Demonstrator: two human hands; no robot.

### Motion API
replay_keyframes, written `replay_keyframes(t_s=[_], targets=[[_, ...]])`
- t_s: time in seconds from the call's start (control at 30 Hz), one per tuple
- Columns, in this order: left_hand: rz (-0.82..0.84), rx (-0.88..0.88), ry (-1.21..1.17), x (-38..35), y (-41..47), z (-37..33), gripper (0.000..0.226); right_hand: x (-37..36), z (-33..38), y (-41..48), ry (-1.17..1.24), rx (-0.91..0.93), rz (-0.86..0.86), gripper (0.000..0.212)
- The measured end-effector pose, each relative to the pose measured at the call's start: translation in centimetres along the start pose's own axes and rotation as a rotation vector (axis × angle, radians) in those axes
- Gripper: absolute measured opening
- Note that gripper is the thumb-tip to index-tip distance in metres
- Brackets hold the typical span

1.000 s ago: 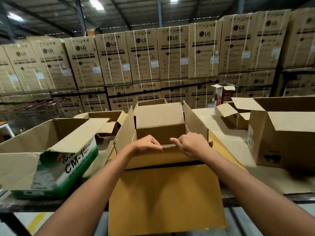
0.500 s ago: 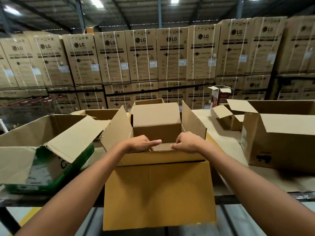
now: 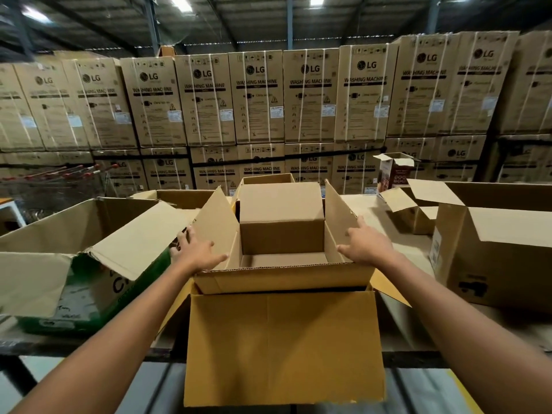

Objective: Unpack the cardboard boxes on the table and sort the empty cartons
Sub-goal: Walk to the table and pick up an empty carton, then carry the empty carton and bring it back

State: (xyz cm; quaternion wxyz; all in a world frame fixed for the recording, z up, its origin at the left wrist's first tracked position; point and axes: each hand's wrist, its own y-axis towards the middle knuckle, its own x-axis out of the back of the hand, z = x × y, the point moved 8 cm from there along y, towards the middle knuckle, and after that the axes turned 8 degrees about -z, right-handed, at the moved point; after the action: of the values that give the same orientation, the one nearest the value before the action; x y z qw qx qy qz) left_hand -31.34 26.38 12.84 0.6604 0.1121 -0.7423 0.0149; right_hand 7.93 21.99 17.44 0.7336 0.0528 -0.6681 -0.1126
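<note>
At the near table edge, dead centre, sits the open brown cardboard box (image 3: 280,282), your landmark. Its front flap (image 3: 283,348) hangs down over the edge of the table (image 3: 412,255), so the mouth faces you. Your left hand (image 3: 197,252) lies on the left side flap (image 3: 215,222), fingers straight and spread wide, gripping nothing. Your right hand (image 3: 363,245) rests on the right side flap (image 3: 337,213), index finger stretched along it, also holding nothing. Likely reason: both hands push the side flaps outward so the opening is clear for a lift. Inside the box, against its far wall, stands a smaller plain brown carton (image 3: 280,222), top closed, rising above the rim. That's the thing to take out, and it is not yet touched. Left of the box, just beside it, sits a green-and-white printed carton (image 3: 89,294) with its flaps open. Right of the box, apart, is a large brown carton (image 3: 493,264), flaps out. Far behind the box rises a wall of strapped washing-machine cartons (image 3: 310,94). Judged stage: box opened, unpacking not begun. The next move probably needs a hand down each side of the inner carton, and the snug fit there could make it drag.
</note>
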Motion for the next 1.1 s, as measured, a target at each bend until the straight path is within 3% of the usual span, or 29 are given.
replay_keyframes(t_s=[0.3,0.47,0.53,0.67,0.73,0.97,1.1], targets=[[0.115,-0.141,-0.363,1.8,-1.5,-2.7,0.05,0.5,0.0,0.8,0.174,0.001,-0.082,0.051],[0.065,-0.178,-0.3,2.0,-2.3,-3.9,0.051,1.7,2.2,-0.2,0.18,0.049,-0.2,0.052],[0.031,-0.141,-0.253,1.8,-2.6,-3.3,0.056,1.5,2.8,-0.8,0.158,0.063,-0.172,0.055],[0.008,-0.041,-0.268,2.4,-3.4,-0.9,0.062,0.6,1.6,-2.2,0.01,-0.114,-0.043,0.059],[-0.005,-0.054,-0.302,2.7,-3.8,0.2,0.062,1.4,2.3,-3.2,-0.01,-0.147,-0.091,0.058],[-0.324,-0.274,-0.387,7.1,-10.0,5.2,0.057,3.6,17.4,-10.5,0.325,0.205,-0.38,0.054],[-0.442,-0.252,-0.47,8.4,-15.7,13.6,0.052,2.4,27.0,-17.9,0.636,0.286,-0.511,0.041]])
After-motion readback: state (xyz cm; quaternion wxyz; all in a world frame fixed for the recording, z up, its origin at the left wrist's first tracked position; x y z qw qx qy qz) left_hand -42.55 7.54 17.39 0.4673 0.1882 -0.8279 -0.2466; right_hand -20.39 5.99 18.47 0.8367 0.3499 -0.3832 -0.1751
